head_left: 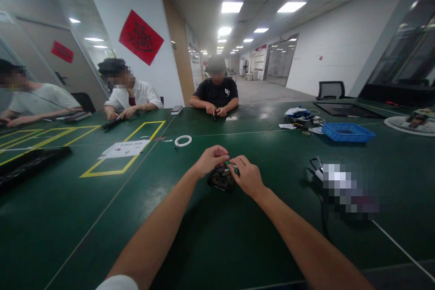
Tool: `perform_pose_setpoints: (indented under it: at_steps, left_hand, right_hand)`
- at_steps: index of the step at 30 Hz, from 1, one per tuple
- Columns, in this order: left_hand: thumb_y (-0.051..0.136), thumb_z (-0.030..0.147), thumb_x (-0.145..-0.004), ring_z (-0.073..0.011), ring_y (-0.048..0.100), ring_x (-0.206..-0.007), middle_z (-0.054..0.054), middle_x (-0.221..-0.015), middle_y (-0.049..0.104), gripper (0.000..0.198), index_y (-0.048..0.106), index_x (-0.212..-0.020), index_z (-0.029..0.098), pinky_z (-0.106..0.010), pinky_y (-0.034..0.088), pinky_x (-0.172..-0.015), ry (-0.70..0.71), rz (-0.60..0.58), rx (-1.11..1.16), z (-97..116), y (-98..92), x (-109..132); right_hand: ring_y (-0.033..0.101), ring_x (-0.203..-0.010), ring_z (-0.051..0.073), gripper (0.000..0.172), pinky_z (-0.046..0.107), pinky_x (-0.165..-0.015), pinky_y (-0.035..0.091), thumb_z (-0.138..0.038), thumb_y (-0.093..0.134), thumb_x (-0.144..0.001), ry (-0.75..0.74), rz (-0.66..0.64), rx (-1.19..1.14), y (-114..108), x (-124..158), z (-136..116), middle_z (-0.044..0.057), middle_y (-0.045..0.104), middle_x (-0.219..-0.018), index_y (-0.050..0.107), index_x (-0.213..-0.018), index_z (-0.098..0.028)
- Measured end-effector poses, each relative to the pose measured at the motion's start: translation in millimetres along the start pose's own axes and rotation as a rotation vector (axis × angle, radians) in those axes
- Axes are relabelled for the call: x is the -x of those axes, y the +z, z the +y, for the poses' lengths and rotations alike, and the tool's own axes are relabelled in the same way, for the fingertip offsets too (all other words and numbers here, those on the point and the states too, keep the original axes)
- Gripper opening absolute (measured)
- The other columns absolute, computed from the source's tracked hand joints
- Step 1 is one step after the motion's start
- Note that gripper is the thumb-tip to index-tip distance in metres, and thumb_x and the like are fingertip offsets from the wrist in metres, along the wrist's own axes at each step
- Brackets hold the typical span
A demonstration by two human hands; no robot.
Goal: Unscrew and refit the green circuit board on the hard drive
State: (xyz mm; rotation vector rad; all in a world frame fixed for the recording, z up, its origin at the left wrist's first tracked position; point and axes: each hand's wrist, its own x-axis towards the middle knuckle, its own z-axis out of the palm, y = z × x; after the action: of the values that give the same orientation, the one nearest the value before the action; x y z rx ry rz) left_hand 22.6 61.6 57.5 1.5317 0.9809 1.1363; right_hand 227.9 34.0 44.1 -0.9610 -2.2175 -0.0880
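Note:
My left hand [210, 159] and my right hand [249, 176] meet over a small black device [220, 179] that lies on the green table [204, 235]. Both hands pinch a small green part [232, 165] just above the device. The fingertips of the two hands touch around that part. The underside of the device and most of the green part are hidden by my fingers.
A white ring of tape [183, 140] and a paper sheet [124, 148] lie ahead left, inside yellow floor-style markings. A blue tray [346, 132] stands at the right. A black tray [27, 165] lies at the far left. Three other people sit across the table, working.

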Motion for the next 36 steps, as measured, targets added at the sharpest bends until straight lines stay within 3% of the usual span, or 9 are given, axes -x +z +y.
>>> perform_pose_setpoints:
  at_steps: [3,10,18,29,36]
  left_hand:
    - [0.08,0.039,-0.076,-0.0089,0.056,-0.061,0.0,-0.075,0.064,0.033,0.064,-0.091,0.014,-0.022,0.043,-0.058,0.026,-0.07,-0.008,2,9.0,3]
    - [0.08,0.041,-0.077,-0.0091,0.056,-0.061,0.0,-0.075,0.065,0.034,0.064,-0.09,0.014,-0.021,0.043,-0.058,0.013,-0.061,-0.027,-2,10.0,3]
    - [0.081,0.043,-0.076,-0.0103,0.059,-0.064,-0.001,-0.078,0.067,0.038,0.064,-0.095,0.015,-0.023,0.047,-0.063,-0.012,-0.096,0.013,6,10.6,5]
    - [0.08,0.039,-0.077,-0.0135,0.064,-0.066,-0.004,-0.077,0.07,0.033,0.068,-0.092,0.013,-0.026,0.05,-0.065,0.01,-0.157,-0.059,3,3.4,3]
    - [0.078,0.035,-0.079,-0.016,0.068,-0.07,-0.006,-0.082,0.073,0.035,0.065,-0.104,0.014,-0.026,0.051,-0.063,0.018,-0.134,-0.114,10,3.1,5]
  right_hand:
    - [0.065,-0.09,0.018,0.02,0.026,-0.073,0.05,-0.031,0.047,-0.102,-0.02,0.04,-0.034,1,2,0,0.01,0.064,-0.107,0.063,-0.107,-0.021]
    - [0.065,-0.09,0.018,0.017,0.027,-0.077,0.05,-0.028,0.048,-0.101,-0.007,0.076,-0.081,-1,2,7,0.009,0.066,-0.102,0.063,-0.101,-0.02]
    - [0.064,-0.097,0.021,0.021,0.03,-0.085,0.05,-0.032,0.046,-0.101,0.101,0.017,-0.132,-7,0,2,0.01,0.067,-0.107,0.064,-0.104,-0.021]
    - [0.064,-0.098,0.021,0.022,0.031,-0.09,0.048,-0.035,0.048,-0.1,0.089,0.003,-0.236,-4,0,4,0.008,0.069,-0.101,0.065,-0.099,-0.021]
    - [0.064,-0.097,0.021,0.023,0.031,-0.089,0.048,-0.035,0.048,-0.1,0.096,-0.008,-0.216,-4,-1,5,0.008,0.069,-0.102,0.066,-0.099,-0.021]
